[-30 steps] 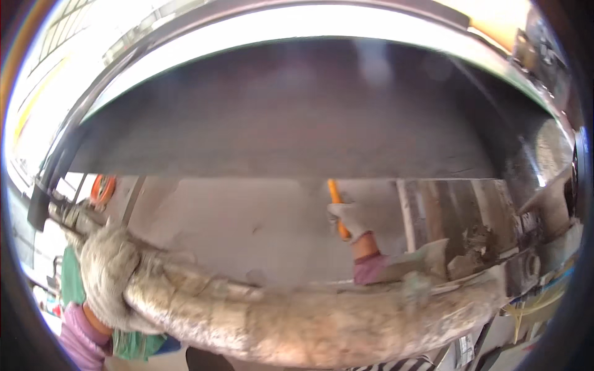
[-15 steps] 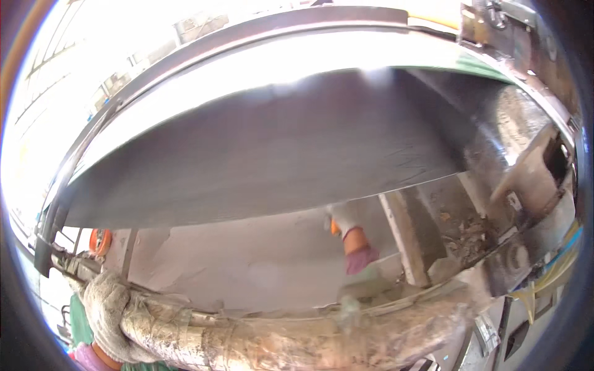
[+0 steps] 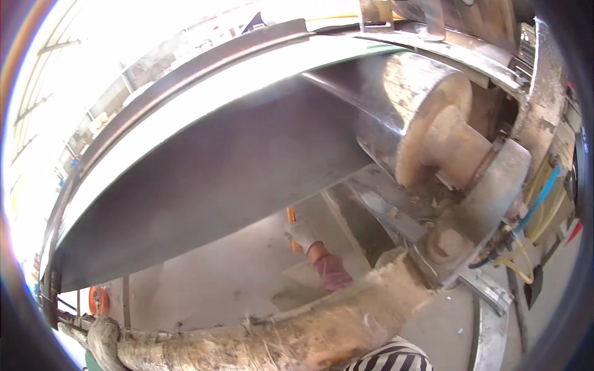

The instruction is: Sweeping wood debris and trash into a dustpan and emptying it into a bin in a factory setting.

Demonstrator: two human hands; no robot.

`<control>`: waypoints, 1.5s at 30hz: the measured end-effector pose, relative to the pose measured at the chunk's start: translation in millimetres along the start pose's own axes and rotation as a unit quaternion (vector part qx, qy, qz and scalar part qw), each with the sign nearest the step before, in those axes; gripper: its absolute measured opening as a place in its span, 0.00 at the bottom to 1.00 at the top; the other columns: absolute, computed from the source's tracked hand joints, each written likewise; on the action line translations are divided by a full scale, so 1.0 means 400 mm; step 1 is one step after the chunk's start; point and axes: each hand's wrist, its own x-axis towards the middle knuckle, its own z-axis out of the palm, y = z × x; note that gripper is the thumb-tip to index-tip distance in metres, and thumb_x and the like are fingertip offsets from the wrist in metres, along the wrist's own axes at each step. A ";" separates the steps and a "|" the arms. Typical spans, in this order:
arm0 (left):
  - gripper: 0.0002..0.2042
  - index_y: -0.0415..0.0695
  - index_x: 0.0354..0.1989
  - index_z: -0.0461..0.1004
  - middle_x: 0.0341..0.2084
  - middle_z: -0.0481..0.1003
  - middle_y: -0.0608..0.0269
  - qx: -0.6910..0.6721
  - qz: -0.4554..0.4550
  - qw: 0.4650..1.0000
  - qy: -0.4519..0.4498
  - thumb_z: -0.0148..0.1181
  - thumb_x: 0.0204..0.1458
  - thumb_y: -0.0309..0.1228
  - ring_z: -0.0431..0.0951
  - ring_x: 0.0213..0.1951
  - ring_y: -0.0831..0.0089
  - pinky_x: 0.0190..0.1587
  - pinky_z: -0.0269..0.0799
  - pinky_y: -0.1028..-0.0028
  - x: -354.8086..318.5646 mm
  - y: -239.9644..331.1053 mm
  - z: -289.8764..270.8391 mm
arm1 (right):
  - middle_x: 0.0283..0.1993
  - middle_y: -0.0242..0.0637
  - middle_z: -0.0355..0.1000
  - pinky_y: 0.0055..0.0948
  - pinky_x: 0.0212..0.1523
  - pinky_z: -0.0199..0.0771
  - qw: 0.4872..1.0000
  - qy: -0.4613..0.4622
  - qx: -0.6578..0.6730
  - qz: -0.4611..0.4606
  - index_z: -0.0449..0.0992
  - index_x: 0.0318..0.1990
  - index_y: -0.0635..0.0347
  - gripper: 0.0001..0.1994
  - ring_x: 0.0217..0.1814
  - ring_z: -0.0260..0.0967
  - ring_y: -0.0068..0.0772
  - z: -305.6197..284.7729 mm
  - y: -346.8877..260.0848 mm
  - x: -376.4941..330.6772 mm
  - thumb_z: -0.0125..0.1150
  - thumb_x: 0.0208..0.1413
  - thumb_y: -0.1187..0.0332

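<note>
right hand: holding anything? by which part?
Right hand, gloved, grips an orange tool near its lower end; the fingers hide the rest. Left hand rests on the crusted pipe.

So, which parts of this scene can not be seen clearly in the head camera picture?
- Left hand, in a dirty grey glove: at the lower left rim, partly cut off and bent by the fisheye; its grip on the thick crusted wrapped pipe is unclear.
- Right hand, white glove: small and far; its fingers cover most of the thin orange tool.
- Upper left: washed out by glare.
</note>
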 end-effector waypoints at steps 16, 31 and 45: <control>0.48 0.31 0.55 0.68 0.49 0.71 0.41 0.000 0.072 0.993 0.089 0.65 0.37 0.66 0.73 0.49 0.42 0.52 0.66 0.47 -0.074 -0.092 0.061 | 0.32 0.32 0.73 0.33 0.26 0.75 0.925 0.113 0.353 0.089 0.70 0.47 0.61 0.14 0.27 0.70 0.27 -0.040 0.233 -0.598 0.57 0.54 0.68; 0.44 0.32 0.50 0.71 0.42 0.75 0.44 0.004 0.051 0.998 0.045 0.63 0.42 0.66 0.77 0.44 0.46 0.50 0.72 0.53 -0.022 -0.058 0.015 | 0.34 0.29 0.72 0.34 0.25 0.76 0.858 0.229 0.460 -0.010 0.70 0.47 0.59 0.12 0.26 0.69 0.27 -0.221 0.089 -0.151 0.56 0.57 0.68; 0.44 0.33 0.51 0.72 0.43 0.77 0.47 0.050 0.059 0.996 0.055 0.64 0.41 0.66 0.79 0.43 0.50 0.49 0.73 0.56 -0.044 -0.038 0.008 | 0.21 0.25 0.63 0.23 0.16 0.60 0.923 0.160 0.345 -0.057 0.69 0.32 0.53 0.07 0.16 0.58 0.18 -0.223 -0.067 0.063 0.52 0.62 0.64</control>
